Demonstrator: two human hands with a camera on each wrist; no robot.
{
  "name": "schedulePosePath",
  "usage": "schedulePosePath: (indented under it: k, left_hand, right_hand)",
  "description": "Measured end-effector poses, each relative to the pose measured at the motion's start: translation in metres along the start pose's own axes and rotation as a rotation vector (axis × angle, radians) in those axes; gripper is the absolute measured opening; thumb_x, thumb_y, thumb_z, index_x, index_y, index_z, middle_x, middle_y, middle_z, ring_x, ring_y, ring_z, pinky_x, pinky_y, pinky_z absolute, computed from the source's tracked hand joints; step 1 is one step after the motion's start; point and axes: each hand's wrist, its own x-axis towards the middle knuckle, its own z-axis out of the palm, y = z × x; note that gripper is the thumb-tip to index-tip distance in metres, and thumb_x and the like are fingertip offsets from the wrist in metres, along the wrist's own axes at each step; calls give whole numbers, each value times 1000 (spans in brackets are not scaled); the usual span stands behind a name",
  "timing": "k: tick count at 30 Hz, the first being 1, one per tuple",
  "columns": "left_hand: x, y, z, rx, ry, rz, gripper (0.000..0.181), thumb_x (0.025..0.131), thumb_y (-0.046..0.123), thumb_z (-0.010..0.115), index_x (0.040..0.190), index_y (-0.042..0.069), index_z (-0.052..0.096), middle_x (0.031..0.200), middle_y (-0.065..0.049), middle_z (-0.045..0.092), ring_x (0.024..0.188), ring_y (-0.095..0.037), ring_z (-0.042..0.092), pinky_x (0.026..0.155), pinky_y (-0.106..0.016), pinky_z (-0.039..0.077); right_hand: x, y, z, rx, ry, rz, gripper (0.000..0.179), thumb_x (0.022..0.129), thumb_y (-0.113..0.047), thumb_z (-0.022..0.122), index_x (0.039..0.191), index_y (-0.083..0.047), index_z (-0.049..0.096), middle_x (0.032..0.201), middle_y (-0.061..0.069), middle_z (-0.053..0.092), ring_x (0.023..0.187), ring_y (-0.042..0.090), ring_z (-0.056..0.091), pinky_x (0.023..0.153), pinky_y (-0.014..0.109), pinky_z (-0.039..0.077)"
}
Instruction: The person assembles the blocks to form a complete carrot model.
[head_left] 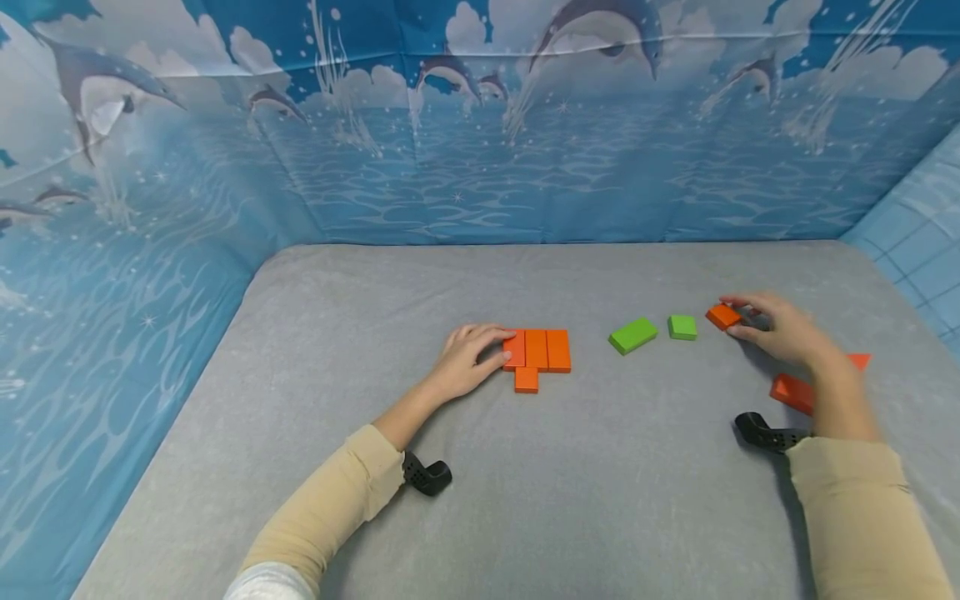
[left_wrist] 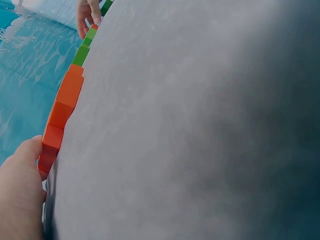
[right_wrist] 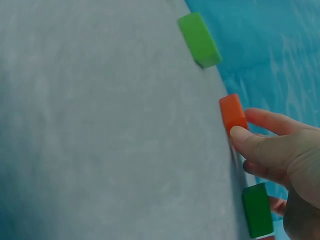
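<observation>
On the grey cloth, three upright orange blocks (head_left: 536, 350) lie side by side, with a smaller orange block (head_left: 527, 380) against their near edge. My left hand (head_left: 463, 363) rests at the left of this group, thumb and index finger touching the leftmost red-orange block (left_wrist: 51, 142); its other fingertips are hidden. Over at the right, my right hand (head_left: 780, 329) pinches a small orange block (right_wrist: 233, 112) between thumb and fingers. Whether that block is off the cloth I cannot tell. A small green block (head_left: 682, 327) lies just left of it.
A longer green block (head_left: 633, 335) lies between the orange group and the small green one. By the right forearm are a red block (head_left: 792, 393) and a partly hidden red pointed piece (head_left: 859, 361). A dark green block (right_wrist: 258, 210) sits beneath the right hand's fingers.
</observation>
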Motion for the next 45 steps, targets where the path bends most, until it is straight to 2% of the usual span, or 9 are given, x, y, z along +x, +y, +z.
schedulePosePath:
  k: [9,13,16,20,24,28,31,38,45]
  left_hand:
    - [0,1,1,-6,-7,-3,37,94,33,51,128,20,53,133,1,48,126,-22,34,107,-45,16]
    - [0,0,1,-9,-6,-4,37,94,32,51,128,20,53,133,1,48,125,-21,34,107,-45,16]
    - [0,0,1,-8,-7,-3,37,94,33,50,129,20,52,133,1,48,125,-21,34,107,-45,16]
    - [0,1,1,-10,-6,2,37,94,33,50,129,20,52,133,1,48,125,-21,34,107,-45,16]
    - [-1,1,1,-10,1,2,37,94,32,51,129,20,53,133,1,48,125,-22,34,106,-45,16]
    - [-1,0,1,-12,4,5,37,94,32,52,129,20,53,133,0,48,125,-22,35,106,-45,16]
    - [-1,0,1,-18,5,6,37,94,32,52,129,19,53,133,-1,48,125,-22,35,106,-45,15]
    - [-1,0,0,-13,8,3,37,94,32,51,129,20,53,133,-1,48,125,-22,35,107,-44,16]
    - [-1,0,1,-2,2,-10,37,94,33,51,129,22,52,134,0,47,125,-20,34,107,-43,15]
  right_hand:
    - [0,4,6,-12,86,11,44,93,-22,54,128,4,43,124,33,39,109,49,35,88,71,7]
    - [1,2,7,-29,110,20,44,92,-23,56,124,5,46,119,33,43,105,47,38,86,65,13]
    - [0,-1,7,-10,118,28,52,92,-34,54,124,6,44,116,34,44,104,47,38,85,61,15]
    - [-1,-17,6,10,162,12,55,91,-37,55,125,5,44,114,33,46,102,46,41,83,59,24]
    - [-1,-43,11,15,204,-115,45,88,-23,62,121,4,49,110,29,51,96,42,46,76,56,30]
    - [1,-73,26,71,232,-342,36,82,-9,68,114,4,56,104,22,58,90,33,51,76,50,34]
    - [2,-98,39,122,212,-456,33,80,-5,69,111,1,58,102,15,60,87,26,54,72,45,42]
    - [-4,-149,67,208,83,-563,33,78,-8,72,109,-2,61,100,7,62,87,24,56,72,42,47]
    - [-9,-170,88,154,43,-593,34,77,-13,74,107,-4,62,101,5,61,92,22,56,80,44,44]
